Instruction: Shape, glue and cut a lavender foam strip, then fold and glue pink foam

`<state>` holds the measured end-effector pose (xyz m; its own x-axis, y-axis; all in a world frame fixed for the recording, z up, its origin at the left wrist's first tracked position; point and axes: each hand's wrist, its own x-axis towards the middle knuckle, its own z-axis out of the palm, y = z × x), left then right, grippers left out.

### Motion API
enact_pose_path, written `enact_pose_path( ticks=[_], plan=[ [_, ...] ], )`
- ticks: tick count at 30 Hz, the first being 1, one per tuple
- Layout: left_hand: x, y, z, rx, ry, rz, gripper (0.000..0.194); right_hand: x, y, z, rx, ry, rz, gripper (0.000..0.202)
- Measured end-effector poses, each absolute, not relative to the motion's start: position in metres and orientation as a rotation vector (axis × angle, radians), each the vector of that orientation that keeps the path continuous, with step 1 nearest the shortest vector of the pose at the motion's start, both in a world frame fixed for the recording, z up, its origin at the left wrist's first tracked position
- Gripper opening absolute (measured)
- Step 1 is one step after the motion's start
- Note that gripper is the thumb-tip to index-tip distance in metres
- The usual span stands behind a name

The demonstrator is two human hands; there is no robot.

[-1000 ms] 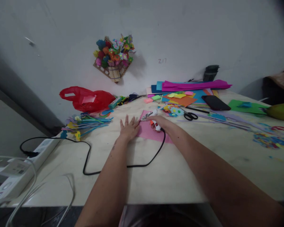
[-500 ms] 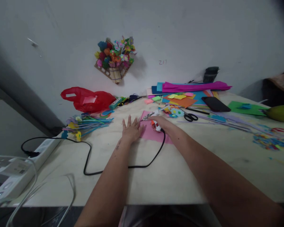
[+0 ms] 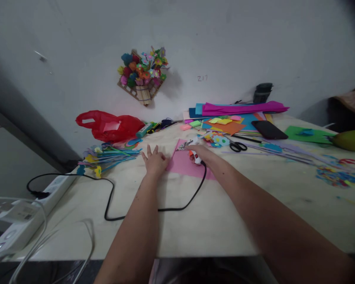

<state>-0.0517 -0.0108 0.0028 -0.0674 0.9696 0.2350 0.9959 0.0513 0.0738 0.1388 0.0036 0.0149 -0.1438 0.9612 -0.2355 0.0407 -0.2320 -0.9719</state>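
Observation:
A pink sheet (image 3: 185, 165) lies flat on the table in front of me. Along its left side runs a narrow darker pink line; whether it is a fold or a thin stick I cannot make out. At the sheet's left edge my left hand (image 3: 156, 161) has thumb and forefinger pinched on it, the other fingers spread. My right hand (image 3: 201, 153) is wrapped round a white glue gun (image 3: 197, 158) with an orange trigger. Its metal nozzle points left, close over the sheet's upper left part. A black cord trails from its handle.
Paper flowers on stems (image 3: 106, 156) and a red plastic bag (image 3: 112, 126) lie left. Black scissors (image 3: 238, 146), a phone (image 3: 269, 129), coloured sheets (image 3: 245, 108) and paper scraps (image 3: 337, 175) are to the right. The black cord (image 3: 177, 209) crosses to a power strip (image 3: 51, 189).
My left hand has shifted left, going from lying flat with fingers spread to pinching the pink sheet's edge. My right hand and the glue gun have stayed almost in place.

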Motion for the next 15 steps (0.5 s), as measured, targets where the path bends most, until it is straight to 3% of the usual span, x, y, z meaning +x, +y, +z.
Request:
enact_pose_path(
  ticks=[15],
  plan=[
    [-0.0501, -0.0086, 0.0072, -2.342, -2.257, -0.218, 0.024, 0.1420, 0.0043, 0.0192, -1.339, -1.253, 1.563, 0.025]
  ],
)
